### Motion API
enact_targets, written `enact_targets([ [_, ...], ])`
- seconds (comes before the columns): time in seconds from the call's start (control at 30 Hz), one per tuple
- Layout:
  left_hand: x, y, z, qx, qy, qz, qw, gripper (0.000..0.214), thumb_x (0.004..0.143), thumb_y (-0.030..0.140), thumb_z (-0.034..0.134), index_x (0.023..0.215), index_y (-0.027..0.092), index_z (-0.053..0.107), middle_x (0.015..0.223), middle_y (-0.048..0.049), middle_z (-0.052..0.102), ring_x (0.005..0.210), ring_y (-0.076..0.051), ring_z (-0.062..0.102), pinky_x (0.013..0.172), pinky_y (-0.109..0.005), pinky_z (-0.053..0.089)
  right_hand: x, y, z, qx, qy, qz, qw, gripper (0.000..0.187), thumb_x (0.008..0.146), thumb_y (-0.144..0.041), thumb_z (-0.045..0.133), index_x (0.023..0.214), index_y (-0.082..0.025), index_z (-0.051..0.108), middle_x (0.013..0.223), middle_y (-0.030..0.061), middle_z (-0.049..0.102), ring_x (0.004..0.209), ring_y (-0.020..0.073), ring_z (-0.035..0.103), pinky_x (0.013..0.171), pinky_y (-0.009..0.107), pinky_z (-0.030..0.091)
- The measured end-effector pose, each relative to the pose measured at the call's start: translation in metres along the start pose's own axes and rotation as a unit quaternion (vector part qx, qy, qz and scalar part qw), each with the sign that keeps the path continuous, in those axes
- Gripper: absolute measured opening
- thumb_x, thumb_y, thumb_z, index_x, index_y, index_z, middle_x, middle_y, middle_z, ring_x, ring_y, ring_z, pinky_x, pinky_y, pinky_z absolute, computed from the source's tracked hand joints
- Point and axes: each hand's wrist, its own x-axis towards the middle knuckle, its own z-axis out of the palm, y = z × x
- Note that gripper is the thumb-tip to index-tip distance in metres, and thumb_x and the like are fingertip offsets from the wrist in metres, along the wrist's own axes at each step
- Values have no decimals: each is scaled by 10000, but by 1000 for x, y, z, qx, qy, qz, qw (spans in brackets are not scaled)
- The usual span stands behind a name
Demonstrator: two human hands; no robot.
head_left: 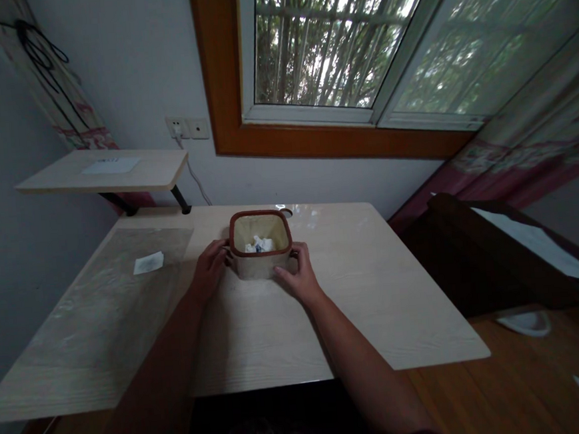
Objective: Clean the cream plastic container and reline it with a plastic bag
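A beige, square-mouthed bin (256, 268) with a brown rim stands on the light wood table (365, 291), towards its back edge. Crumpled white paper (259, 245) lies at its bottom. My left hand (210, 269) is closed at the bin's left side, its fingers around the handle there. On the opposite side, my right hand (298, 274) grips the right handle, with the thumb against the front wall. Both handles are partly covered by my fingers.
Left on the table, a small white paper slip (148, 263) rests on a clear plastic sheet (111, 311). A raised shelf (106, 181) holds another paper (112, 165) at the back left. A wall socket (187, 127) with a plugged-in cable and a window (331, 46) are behind. Dark furniture (517, 252) stands right.
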Motion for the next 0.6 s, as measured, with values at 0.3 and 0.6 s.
enact_targets([
  [0.3, 3, -9, 1, -51, 17, -22, 998, 510, 966, 534, 459, 1296, 171, 598, 1317, -119, 622, 1206, -271, 604, 1036, -409, 491, -6, -19, -5, 12, -31, -87, 996, 156, 934, -308, 554, 1046, -229, 628, 975, 69, 590, 938, 242, 578, 823, 420, 492],
  [0.6, 6, -26, 0, -50, 33, -20, 998, 632, 728, 338, 796, 1284, 221, 519, 1261, -100, 586, 1066, -237, 637, 915, -401, 534, 2, -8, -2, 34, 38, 19, 999, 424, 969, -332, 522, 1388, -266, 508, 1323, 119, 551, 1167, 267, 563, 955, 469, 502],
])
